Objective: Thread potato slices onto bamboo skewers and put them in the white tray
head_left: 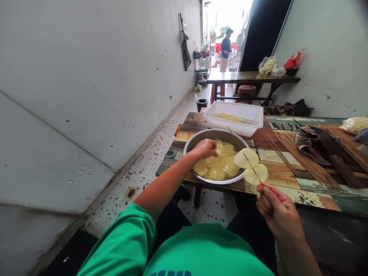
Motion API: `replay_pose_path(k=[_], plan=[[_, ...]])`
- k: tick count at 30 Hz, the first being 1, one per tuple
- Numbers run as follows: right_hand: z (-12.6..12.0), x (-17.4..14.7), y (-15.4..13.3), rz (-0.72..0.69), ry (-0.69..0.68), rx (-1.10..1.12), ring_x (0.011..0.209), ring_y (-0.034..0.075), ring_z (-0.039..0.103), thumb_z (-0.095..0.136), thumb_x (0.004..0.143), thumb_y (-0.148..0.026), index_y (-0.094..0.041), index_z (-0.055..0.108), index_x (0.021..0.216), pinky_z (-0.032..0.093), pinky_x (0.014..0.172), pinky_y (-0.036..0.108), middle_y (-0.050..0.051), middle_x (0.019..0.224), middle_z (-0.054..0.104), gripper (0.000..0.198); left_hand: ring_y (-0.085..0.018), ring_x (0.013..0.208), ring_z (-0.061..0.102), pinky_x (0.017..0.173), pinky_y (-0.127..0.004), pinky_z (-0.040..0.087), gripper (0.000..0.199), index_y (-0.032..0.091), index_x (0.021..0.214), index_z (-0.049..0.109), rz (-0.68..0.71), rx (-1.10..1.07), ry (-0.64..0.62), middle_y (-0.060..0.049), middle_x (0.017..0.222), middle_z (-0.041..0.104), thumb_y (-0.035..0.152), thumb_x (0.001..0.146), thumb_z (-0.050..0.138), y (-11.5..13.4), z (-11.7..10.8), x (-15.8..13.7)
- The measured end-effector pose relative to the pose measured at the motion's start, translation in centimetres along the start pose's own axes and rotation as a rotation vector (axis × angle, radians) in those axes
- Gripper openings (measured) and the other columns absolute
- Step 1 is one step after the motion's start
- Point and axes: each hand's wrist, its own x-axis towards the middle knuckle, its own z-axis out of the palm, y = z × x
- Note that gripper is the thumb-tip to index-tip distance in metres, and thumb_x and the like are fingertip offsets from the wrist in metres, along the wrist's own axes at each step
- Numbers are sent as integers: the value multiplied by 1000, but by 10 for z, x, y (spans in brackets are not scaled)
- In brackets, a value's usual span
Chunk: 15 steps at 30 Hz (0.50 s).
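Note:
My right hand (277, 207) pinches the lower end of a thin wooden skewer (233, 135), with its fingers closed. Two pale round potato slices (255, 174) are threaded on the skewer, one above the other, just beyond my fingertips. Over the metal bowl (188, 145), my left hand (204, 148) has its fingers closed on a potato slice (216, 154), partly covered by the fingers. Several more potato slices (217, 172) lie in liquid in the bowl.
A white plastic tub (234, 123) behind the bowl holds yellowish slices and skewers. Loose skewers (301, 155) and a crumpled cloth (306, 140) lie to the right on the patterned table (273, 166). A wall runs along the left. A person (225, 48) stands by the far doorway.

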Motion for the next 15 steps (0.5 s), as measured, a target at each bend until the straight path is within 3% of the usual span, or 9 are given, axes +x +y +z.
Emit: replay_pose_path(k=[3,6,9,15], plan=[[-1,-6,6,70,-7,-30,39,4,15,75,76,-42,-17,67,77,15,34,16,-11,46,19,26,-9,51,52,55,-24,43,26,16,63,54,-150,-564,74,3,55,56,20,60,79,2,-10,-4],[-1,-10,10,125,-14,-76,40,4,14,76,74,-45,-17,66,77,13,35,16,-12,47,19,31,-11,56,60,61,-27,51,33,15,71,51,-245,-975,166,1,64,62,15,59,81,7,-15,-10],[1,-12,12,148,-2,-139,41,4,15,76,73,-49,-17,64,77,13,36,16,-11,48,22,35,-12,60,63,63,-29,54,33,16,77,51,-247,-1108,205,0,68,64,14,62,80,11,-15,-15],[5,-12,11,159,-20,-173,42,4,15,75,73,-52,-17,62,78,12,38,18,-12,49,21,38,-3,46,49,49,-15,41,25,15,66,50,-175,-1081,380,6,54,55,13,65,76,16,-15,-21]])
